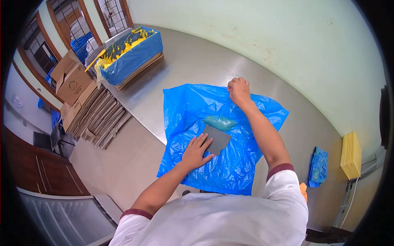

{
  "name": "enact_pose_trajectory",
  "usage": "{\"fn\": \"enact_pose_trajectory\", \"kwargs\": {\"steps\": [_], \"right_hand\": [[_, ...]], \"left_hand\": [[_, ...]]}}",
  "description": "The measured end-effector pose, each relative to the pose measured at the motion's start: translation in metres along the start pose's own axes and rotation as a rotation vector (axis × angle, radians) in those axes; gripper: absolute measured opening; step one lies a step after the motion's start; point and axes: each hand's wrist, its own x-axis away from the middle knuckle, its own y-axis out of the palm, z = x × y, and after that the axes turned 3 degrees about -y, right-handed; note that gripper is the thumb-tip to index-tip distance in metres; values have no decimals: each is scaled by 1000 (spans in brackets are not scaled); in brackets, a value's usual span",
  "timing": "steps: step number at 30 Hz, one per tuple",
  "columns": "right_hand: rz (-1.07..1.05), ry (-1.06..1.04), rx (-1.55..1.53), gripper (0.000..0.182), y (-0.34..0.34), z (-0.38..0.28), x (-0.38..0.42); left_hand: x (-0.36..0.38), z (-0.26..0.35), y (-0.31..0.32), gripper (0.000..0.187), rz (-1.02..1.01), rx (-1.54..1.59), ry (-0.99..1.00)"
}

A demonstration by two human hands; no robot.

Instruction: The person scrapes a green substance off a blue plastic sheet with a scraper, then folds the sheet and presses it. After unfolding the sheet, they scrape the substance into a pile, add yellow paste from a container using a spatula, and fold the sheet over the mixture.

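Observation:
A large blue plastic bag (230, 168) lies spread out and wrinkled on the metal table (193, 53) in front of me. On it rests a flat dark grey piece (218, 140) with a ragged edge, like a scrap of card or a scraper blade. My left hand (197, 152) lies on the left side of this piece, fingers spread. At the far edge of the plastic, my right hand (239, 91) has its fingers closed on the bag. Just beyond the grey piece is a greenish patch (221, 122) on the plastic.
At the back left stands a blue-lined crate (133, 55) with yellow and dark contents. Folded cardboard boxes (100, 117) are stacked beside the table's left edge. To the right lie a folded blue plastic bundle (318, 167) and a yellow stack (351, 155) by the wall.

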Motion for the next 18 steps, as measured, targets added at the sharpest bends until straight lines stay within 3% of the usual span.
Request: {"fn": "enact_pose_trajectory", "kwargs": {"steps": [10,18], "right_hand": [[163,-284,-157,10,-131,-101,112],[165,-201,-171,6,-120,-153,187]], "left_hand": [[-7,-6,0,69,2,-5,53],[-13,-9,0,64,-22,32,99]]}}
